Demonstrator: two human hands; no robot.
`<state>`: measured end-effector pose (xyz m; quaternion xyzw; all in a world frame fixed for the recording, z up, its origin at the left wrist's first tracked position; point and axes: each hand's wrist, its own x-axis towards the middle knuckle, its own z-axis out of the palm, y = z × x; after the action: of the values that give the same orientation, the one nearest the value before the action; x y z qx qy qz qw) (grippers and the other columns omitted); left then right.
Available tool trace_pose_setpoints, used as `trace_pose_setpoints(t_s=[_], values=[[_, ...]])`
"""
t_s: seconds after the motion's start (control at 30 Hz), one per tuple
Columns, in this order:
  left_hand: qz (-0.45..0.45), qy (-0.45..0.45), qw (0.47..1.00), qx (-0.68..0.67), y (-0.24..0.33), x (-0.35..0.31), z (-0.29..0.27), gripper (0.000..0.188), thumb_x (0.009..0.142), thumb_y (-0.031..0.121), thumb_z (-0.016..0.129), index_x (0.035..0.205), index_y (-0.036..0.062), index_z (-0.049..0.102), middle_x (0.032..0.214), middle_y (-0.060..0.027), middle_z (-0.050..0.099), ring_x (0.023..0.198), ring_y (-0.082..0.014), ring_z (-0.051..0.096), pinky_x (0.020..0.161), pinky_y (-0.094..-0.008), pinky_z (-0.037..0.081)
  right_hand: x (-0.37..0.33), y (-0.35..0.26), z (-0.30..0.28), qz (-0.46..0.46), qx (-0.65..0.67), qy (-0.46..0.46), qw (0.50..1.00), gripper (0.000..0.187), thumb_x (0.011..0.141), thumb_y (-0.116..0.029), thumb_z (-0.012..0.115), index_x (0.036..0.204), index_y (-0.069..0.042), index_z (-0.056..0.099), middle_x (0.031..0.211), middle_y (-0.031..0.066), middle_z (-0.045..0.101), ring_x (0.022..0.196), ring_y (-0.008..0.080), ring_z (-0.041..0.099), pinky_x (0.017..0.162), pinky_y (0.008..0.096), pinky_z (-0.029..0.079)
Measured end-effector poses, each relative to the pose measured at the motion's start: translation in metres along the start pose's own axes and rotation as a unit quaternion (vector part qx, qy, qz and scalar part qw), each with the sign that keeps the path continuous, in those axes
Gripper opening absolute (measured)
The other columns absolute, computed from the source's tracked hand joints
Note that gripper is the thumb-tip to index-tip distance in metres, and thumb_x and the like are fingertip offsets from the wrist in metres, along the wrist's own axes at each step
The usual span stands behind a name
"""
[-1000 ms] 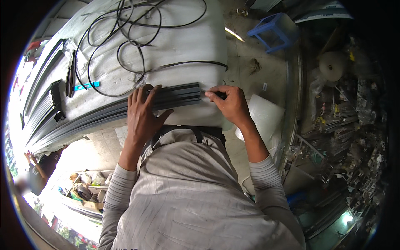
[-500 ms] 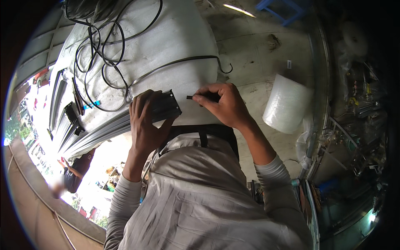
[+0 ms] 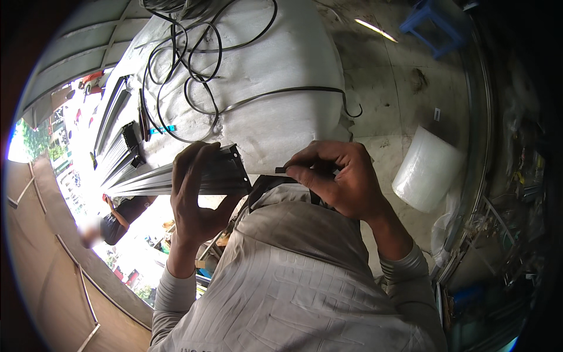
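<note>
My left hand [image 3: 190,193] is wrapped around a long grey metal profile [image 3: 226,171] close to its end, thumb below and fingers over the top. The profile's dark end has small light holes at its corners and faces right. Between the thumb and fingers of my right hand [image 3: 343,176] is a short dark strip [image 3: 281,170], its tip pointing left at the profile's end, with a gap between them. On the white-covered table [image 3: 281,126] beyond lies a long black flexible strip [image 3: 281,90], looped at left and hooked at its right end.
More grey profiles [image 3: 122,154] lie at the table's left edge, near a small blue item [image 3: 163,129]. On the floor at right stand a roll of bubble wrap [image 3: 427,170] and a blue stool [image 3: 433,28]. Another person [image 3: 120,222] is down at left.
The view has turned, so table and floor things sit further right in it. Both hands are lower in the picture, still holding the profile and the dark strip.
</note>
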<state>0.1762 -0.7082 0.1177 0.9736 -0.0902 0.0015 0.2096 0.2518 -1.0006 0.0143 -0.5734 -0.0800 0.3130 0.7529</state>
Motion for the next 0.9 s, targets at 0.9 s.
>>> trace_pose_setpoints(t_s=[0.9], values=[[0.0,0.062,0.993,-0.099,-0.008,-0.026,0.039,0.083,0.085,0.023,0.103,0.161,0.0048,0.072,0.15,-0.0193,0.071,0.14,-0.0432,0.068,0.124,-0.0564,0.051,-0.004,-0.017,0.044,0.02,-0.194,0.048,0.98,0.014,0.11,-0.011,0.092,0.112,0.003,0.092,0.094,0.0027,0.088,0.085,0.006,0.075,0.08,0.026,0.058]])
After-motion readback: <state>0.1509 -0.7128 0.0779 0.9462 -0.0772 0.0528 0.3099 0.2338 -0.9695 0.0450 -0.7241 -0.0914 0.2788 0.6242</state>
